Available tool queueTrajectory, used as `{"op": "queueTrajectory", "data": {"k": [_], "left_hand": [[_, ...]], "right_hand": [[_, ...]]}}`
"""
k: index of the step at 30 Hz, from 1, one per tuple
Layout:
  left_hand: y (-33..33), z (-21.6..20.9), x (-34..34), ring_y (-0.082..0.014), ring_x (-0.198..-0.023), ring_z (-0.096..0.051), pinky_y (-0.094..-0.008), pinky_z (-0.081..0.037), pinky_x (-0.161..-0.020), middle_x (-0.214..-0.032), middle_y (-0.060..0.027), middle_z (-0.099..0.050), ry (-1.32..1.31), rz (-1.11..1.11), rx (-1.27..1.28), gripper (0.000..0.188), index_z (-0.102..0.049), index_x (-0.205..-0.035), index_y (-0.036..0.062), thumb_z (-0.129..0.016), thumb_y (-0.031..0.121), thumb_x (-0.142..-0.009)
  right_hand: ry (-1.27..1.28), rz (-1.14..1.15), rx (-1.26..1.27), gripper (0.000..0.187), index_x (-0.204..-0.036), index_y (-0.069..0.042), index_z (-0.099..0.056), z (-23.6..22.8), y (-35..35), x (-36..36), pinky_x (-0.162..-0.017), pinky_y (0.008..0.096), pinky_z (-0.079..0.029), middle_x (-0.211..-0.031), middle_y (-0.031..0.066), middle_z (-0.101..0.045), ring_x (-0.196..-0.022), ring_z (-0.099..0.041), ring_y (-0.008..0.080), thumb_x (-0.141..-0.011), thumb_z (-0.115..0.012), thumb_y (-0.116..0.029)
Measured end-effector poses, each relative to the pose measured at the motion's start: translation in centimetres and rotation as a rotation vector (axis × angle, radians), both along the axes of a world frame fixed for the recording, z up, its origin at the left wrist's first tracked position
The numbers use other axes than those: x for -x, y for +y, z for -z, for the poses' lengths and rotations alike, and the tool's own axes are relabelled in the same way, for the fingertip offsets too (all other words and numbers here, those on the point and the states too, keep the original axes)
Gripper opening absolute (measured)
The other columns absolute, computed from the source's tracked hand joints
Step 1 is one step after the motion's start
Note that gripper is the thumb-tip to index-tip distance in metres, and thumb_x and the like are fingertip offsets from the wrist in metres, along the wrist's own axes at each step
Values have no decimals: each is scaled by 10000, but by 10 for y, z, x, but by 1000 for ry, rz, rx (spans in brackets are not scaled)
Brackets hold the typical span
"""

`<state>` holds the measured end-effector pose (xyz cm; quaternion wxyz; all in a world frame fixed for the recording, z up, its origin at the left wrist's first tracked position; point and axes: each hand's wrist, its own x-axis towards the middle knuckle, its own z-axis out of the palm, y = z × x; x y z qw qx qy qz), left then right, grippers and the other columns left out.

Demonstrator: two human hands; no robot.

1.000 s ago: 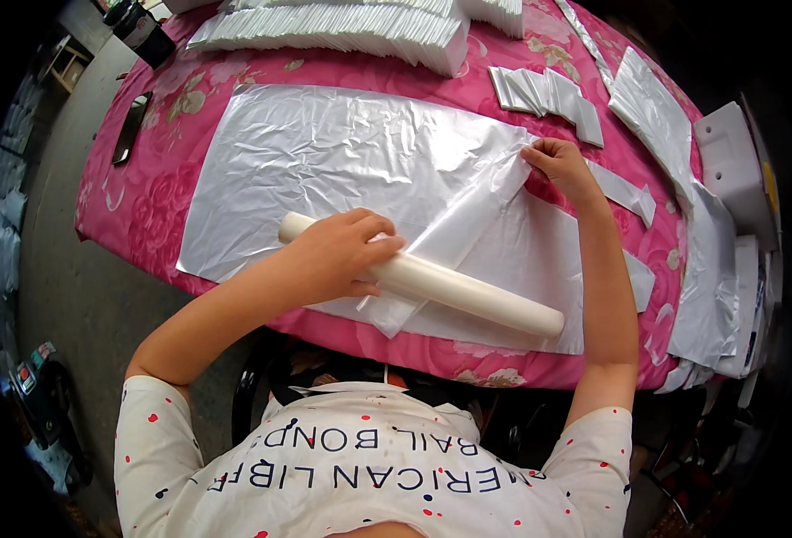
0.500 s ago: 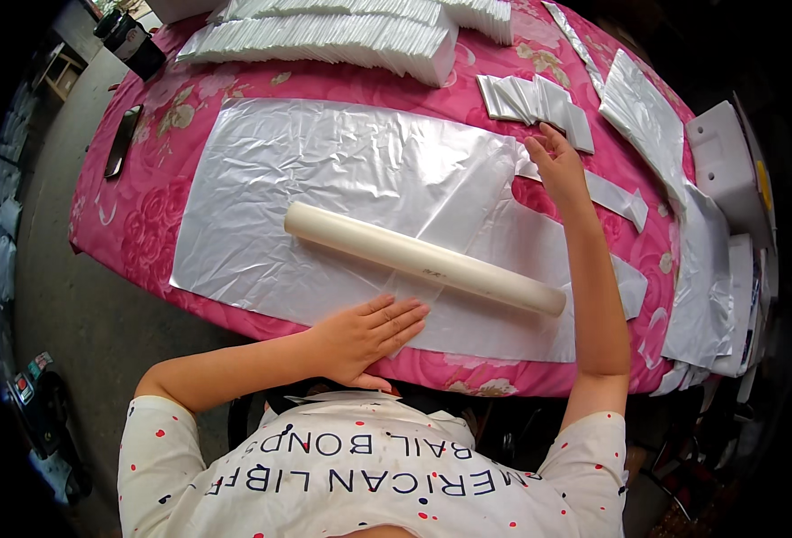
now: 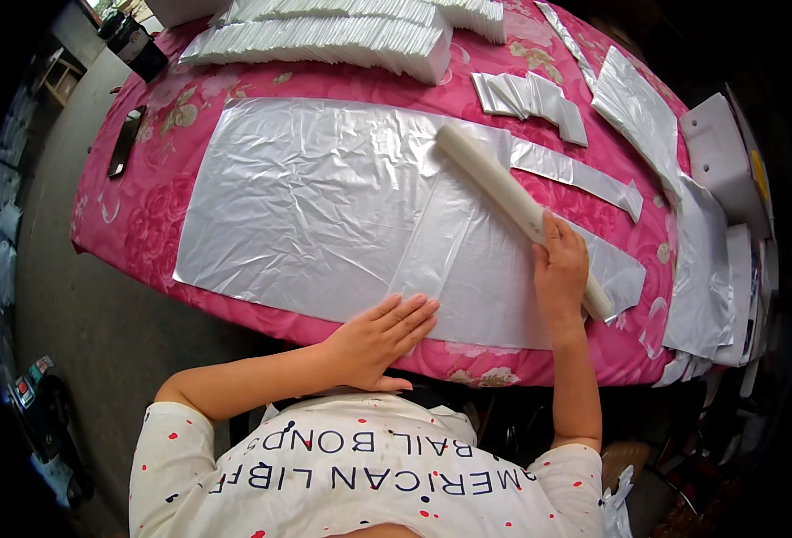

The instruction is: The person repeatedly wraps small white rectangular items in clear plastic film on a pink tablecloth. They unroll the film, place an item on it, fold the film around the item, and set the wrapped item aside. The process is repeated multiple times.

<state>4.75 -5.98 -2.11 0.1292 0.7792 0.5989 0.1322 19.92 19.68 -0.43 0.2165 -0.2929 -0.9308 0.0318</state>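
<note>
A thin silvery-white plastic bag [image 3: 297, 197] lies spread out on the table, crinkled on its left part. Two strap-like ends, a far strap [image 3: 579, 175] and a near one, stick out on its right. My left hand [image 3: 382, 336] rests flat on the bag's near edge, fingers stretched out. Just beyond those fingertips a smooth folded band of film crosses the bag. My right hand [image 3: 562, 264] is closed around a long cream tube [image 3: 494, 184], near its lower right part. This tube slants across the right part of the bag, partly covering the near strap.
Pink flowered cloth [image 3: 158, 220] covers the table. Tight rows of folded white packets [image 3: 324, 52] stand at the back, with a smaller fanned group [image 3: 530, 99] nearer. Plastic film [image 3: 701, 278] hangs over the right edge beside white boxes [image 3: 727, 166]. A phone [image 3: 125, 142] and dark jar [image 3: 131, 45] are left.
My right hand has come back from the bag's far edge and taken hold of the tube. The tube has shifted right and turned steeper, uncovering the folded band. My left hand has barely moved.
</note>
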Motion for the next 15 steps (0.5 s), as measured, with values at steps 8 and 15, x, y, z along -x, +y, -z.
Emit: {"op": "queueTrajectory", "data": {"k": [8, 15], "left_hand": [[14, -6, 23, -309, -1367, -182, -425, -136, -1110, -1462, -201, -197, -104, 94, 13, 833, -248, -1376, -36, -553, 471, -789], [2, 10, -28, -295, -1348, -249, -447, -163, -1100, -1424, -175, -303, 174, -33, -49, 766, -363, -1324, -14, -629, 251, -657]], "right_hand": [[125, -26, 281, 502, -1263, -84, -505, -16, -11, -19, -892, 367, -411, -1127, 133, -571, -1013, -518, 303, -773, -600, -32], [-85, -542, 312, 493, -1171, -116, -576, -22, -71, 12, -968, 456, -356, -1148, 87, -565, -1055, -517, 276, -697, -622, 10]]}}
